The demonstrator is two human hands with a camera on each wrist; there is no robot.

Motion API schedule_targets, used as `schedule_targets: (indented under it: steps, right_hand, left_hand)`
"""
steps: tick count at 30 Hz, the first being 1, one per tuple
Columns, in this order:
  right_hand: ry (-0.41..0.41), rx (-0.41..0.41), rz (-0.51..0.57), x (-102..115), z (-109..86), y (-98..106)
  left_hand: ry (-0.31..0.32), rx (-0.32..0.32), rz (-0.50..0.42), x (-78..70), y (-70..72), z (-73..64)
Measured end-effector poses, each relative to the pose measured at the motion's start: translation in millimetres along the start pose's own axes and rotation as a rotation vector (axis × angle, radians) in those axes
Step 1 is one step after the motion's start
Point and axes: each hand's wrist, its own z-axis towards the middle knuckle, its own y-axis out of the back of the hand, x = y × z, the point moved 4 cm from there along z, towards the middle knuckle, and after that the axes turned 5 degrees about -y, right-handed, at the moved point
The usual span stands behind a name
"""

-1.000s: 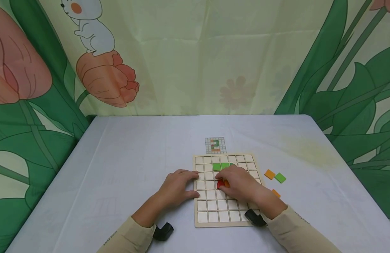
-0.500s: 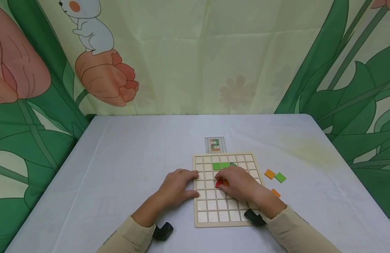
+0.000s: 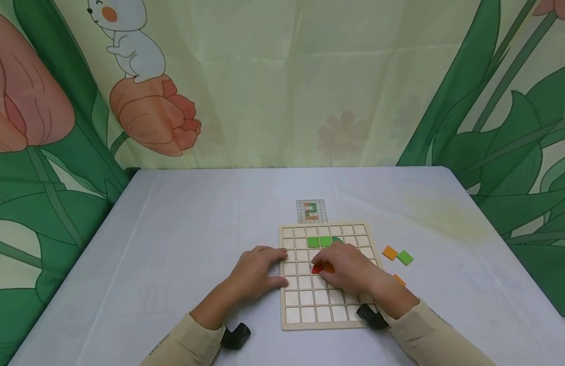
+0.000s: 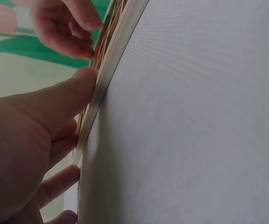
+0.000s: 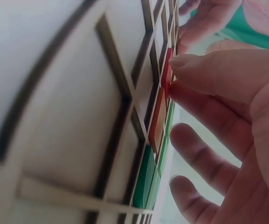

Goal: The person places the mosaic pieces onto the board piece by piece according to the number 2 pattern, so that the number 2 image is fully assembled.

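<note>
A wooden grid board [image 3: 319, 326] lies on the white table. My left hand [image 3: 257, 272] rests against its left edge, thumb [image 4: 78, 86] and fingertips touching the rim, fingers fairly straight. Over the middle of the grid, my right hand [image 3: 348, 267] pinches a small red tile [image 3: 317, 268] with a curved edge between thumb and index finger, down at a cell; the other fingers are spread loosely. Beside the red tile is an orange tile [image 5: 158, 121], partly covered by the hand. Two green square tiles [image 3: 319, 242] and a dark green rounded tile [image 3: 337, 239] sit in an upper row.
Right of the board lie a loose orange square [image 3: 390, 252], a green square [image 3: 405, 257] and another orange tile [image 3: 399, 279], partly behind the right wrist. A gridded pattern card [image 3: 311, 211] lies beyond the board's far edge. A printed curtain [image 3: 273, 101] hangs behind the table.
The red tile has shifted slightly left and turned a little under my right fingertips. More of the dark green tile shows. My left hand stays in place.
</note>
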Motion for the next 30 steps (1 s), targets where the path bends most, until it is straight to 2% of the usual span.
schedule_targets:
  steps: [4, 8, 15, 20, 22, 30]
  right_hand:
    - [-0.026, -0.010, 0.011, -3.2, -4.6, 5.0]
    - [-0.089, -0.011, 0.033, -10.9, -13.2, 14.5]
    - [-0.289, -0.049, 0.094, -38.1, -37.1, 32.5]
    - [-0.366, -0.082, 0.108, -58.7, -52.0, 38.4]
    - [-0.373, -0.100, 0.103, -66.9, -56.5, 40.9]
    - [-0.490, -0.118, 0.051, -95.4, -68.9, 44.5]
  left_hand:
    - [0.001, -0.004, 0.005, 0.1, -0.3, -0.1]
    - [0.006, -0.001, 0.006, 0.0, -1.0, -0.4]
    - [0.015, -0.004, 0.006, -0.5, -0.7, -0.6]
    - [0.018, -0.004, 0.005, -0.9, -0.7, 0.3]
    - [0.028, -0.001, 0.002, -1.1, -0.8, 0.4]
    - [0.037, 0.008, 0.001, -2.2, -0.8, 0.6]
